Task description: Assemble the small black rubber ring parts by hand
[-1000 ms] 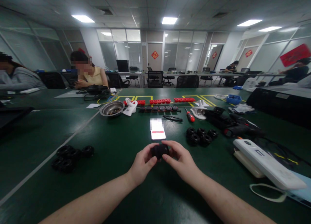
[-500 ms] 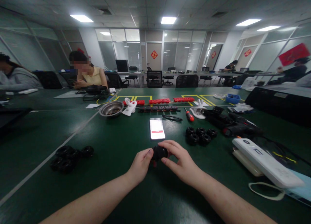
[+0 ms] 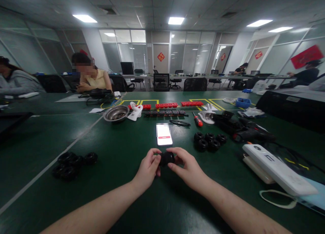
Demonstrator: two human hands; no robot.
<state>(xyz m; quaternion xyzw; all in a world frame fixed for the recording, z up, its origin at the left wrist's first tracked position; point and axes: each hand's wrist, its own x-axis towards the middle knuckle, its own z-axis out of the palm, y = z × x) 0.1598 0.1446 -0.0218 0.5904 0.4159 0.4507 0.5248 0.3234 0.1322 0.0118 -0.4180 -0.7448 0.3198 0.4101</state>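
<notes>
Between my two hands, just in front of the phone, is a black toy wheel (image 3: 167, 158). My left hand (image 3: 149, 164) pinches its left side between thumb and fingers. Its right side is in the grip of my right hand (image 3: 186, 163), with the thumb below and the fingers over the top. Whether this is one wheel or two pieces pressed together, I cannot tell. Similar black wheels (image 3: 68, 164) lie in a cluster to the left, and more black wheels (image 3: 209, 141) stand in rows to the right. The phone (image 3: 164, 134) lies face up with a lit screen.
Behind the phone are glasses (image 3: 180, 123), a screwdriver (image 3: 198, 120), black toy parts (image 3: 165, 113) and red toy parts (image 3: 166, 105). A metal bowl (image 3: 116, 114) holds small pieces. On the right lie a white device (image 3: 279, 168) and a black bag (image 3: 243, 129). A person (image 3: 93, 75) sits across the table.
My left fingers have shifted up and around the wheel, and the wheel has turned slightly in my hands. Both hands stay in nearly the same place.
</notes>
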